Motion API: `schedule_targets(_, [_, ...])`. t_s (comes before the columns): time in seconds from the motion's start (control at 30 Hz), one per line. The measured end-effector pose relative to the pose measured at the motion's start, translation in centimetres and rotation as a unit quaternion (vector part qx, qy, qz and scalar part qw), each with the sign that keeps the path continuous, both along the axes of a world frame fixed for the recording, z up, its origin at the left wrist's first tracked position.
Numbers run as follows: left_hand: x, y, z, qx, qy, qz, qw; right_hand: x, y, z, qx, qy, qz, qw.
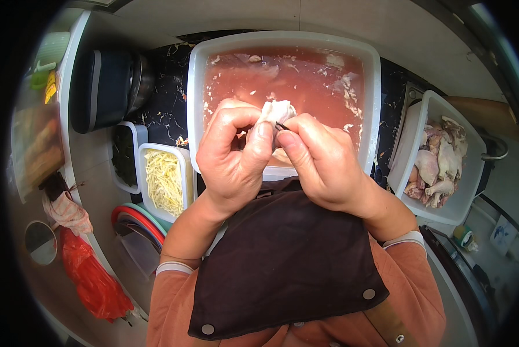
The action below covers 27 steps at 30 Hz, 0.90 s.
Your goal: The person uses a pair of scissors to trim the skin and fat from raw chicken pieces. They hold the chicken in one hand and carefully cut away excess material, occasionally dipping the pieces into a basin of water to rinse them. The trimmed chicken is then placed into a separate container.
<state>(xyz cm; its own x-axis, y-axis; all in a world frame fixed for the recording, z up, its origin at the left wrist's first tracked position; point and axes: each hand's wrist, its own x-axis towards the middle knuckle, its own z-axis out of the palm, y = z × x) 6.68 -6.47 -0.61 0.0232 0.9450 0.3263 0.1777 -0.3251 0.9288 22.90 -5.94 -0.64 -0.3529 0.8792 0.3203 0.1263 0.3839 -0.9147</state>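
Over the front part of a white plastic tub, my left hand grips a pale piece of raw poultry. My right hand pinches a small dark tool, perhaps tweezers, with its tip against the piece. Most of that tool is hidden by my fingers. Reddish water fills the tub, with whitish scraps floating in it, mostly along the right side and the far edge. Another pale piece shows partly below my hands.
Right of the tub, a second white tub holds raw chicken pieces beside a curved metal faucet. At left stand a container of pale yellow shreds, one of dark greens and a dark blue appliance. A red plastic bag hangs lower left.
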Motion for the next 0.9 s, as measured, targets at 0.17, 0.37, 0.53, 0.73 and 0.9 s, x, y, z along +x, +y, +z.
schedule_targets(0.17, [-0.17,0.00,-0.34,0.013,0.009,-0.008,1.000,0.10,0.04,0.15,0.005,-0.017,-0.001,1.000])
schedule_targets(0.37, [-0.11,-0.09,-0.42,0.016,0.011,-0.005,1.000,0.02,0.08,-0.02,0.005,-0.006,-0.005,1.000])
schedule_targets(0.53, [-0.06,0.04,-0.37,0.021,0.009,-0.009,1.000,0.01,0.11,-0.06,0.002,-0.003,-0.010,1.000])
schedule_targets(0.73, [-0.10,0.04,-0.34,0.010,0.011,-0.007,1.000,-0.15,0.20,-0.43,0.008,0.012,-0.019,1.000])
schedule_targets(0.9, [0.00,0.03,-0.29,0.008,0.000,-0.006,1.000,0.13,0.15,-0.28,-0.019,0.021,0.007,1.000])
